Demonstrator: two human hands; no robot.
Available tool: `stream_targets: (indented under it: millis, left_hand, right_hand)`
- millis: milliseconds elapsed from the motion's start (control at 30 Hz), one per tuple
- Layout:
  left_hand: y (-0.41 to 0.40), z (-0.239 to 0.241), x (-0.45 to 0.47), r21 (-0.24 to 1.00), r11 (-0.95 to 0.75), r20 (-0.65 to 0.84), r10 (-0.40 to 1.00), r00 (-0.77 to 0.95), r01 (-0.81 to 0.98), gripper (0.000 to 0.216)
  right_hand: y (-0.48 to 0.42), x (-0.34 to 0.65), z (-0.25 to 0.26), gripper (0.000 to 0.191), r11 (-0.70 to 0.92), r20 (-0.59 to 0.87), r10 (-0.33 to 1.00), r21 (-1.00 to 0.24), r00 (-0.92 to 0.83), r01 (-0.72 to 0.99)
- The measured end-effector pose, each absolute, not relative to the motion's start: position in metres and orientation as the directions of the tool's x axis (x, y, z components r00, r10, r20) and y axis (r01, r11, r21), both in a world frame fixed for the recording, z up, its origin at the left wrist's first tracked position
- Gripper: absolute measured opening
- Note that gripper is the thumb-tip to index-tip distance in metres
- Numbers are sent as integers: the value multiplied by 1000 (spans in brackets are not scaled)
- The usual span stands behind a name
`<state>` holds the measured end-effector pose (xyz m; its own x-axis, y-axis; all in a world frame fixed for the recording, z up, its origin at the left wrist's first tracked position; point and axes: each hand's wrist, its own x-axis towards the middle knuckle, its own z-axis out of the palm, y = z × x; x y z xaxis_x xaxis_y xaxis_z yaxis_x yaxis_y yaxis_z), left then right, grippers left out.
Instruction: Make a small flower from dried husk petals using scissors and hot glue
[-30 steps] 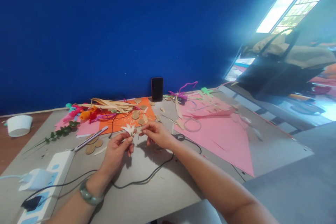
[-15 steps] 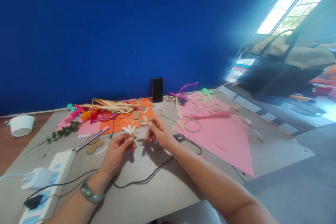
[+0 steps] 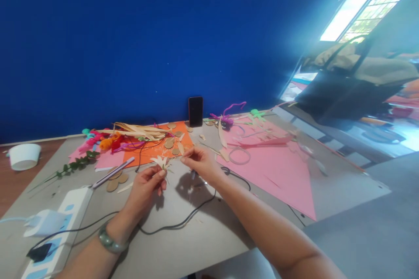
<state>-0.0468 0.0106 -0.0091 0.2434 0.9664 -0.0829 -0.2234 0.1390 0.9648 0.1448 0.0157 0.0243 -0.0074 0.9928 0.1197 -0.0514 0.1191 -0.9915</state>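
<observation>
My left hand (image 3: 150, 179) pinches the base of a small pale flower (image 3: 161, 162) with pointed petals, held upright just above the table. Beside it on the right, my right hand (image 3: 202, 166) has thumb and forefinger pressed together near the petals. Whatever sits in that pinch is too small to make out; a fine pale strand (image 3: 175, 158) shows between the fingertips and the flower. A pale pointed strip (image 3: 181, 148) appears just beyond the right fingertips. Partly covered beneath my right hand lies a metal tool (image 3: 200, 185) whose kind I cannot tell.
Pale husk-like strips (image 3: 140, 131) and brown discs (image 3: 169, 143) lie on orange paper (image 3: 132, 157). Pink paper (image 3: 278, 178) covers the right side. A phone (image 3: 195, 111) leans on the blue wall. A power strip (image 3: 73, 209), black cable (image 3: 166, 228) and white cup (image 3: 25, 157) are leftward.
My right hand has dipped slightly, its fingertips now lower and more tightly pinched. The left hand and flower have shifted slightly left.
</observation>
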Motion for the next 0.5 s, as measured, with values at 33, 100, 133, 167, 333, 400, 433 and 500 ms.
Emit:
stream_targets:
  millis: [33, 100, 133, 167, 333, 400, 433, 500]
  left_hand:
    - [10, -9, -47, 962, 142, -81, 964, 254, -233, 23]
    - [9, -9, -46, 957, 142, -71, 960, 270, -253, 22]
    - [9, -9, -46, 955, 139, -65, 960, 273, -262, 22]
    - [8, -9, -46, 954, 134, -58, 960, 274, -269, 22]
    - [7, -11, -46, 971, 65, 0, 963, 271, -231, 19]
    - [8, -12, -47, 983, 37, 13, 964, 265, -182, 19]
    - [8, -12, -47, 986, 29, 15, 965, 260, -163, 19]
    - [8, -11, -48, 990, 23, 12, 968, 252, -138, 20]
  right_hand:
    - [15, 144, 25, 23, 98, 99, 995, -992, -18, -75]
    - [14, 144, 26, 22, 61, 66, 997, -993, -47, -103]
    - [14, 144, 26, 22, 44, 51, 997, -993, -63, -110]
    - [14, 144, 26, 22, 29, 38, 996, -993, -76, -114]
    - [11, 141, 28, 26, -26, -4, 991, -986, -137, -162]
    - [11, 140, 29, 27, -28, -4, 990, -985, -140, -172]
    - [10, 140, 29, 26, -24, -1, 991, -985, -132, -172]
    - [10, 139, 29, 24, -22, -2, 993, -986, -121, -166]
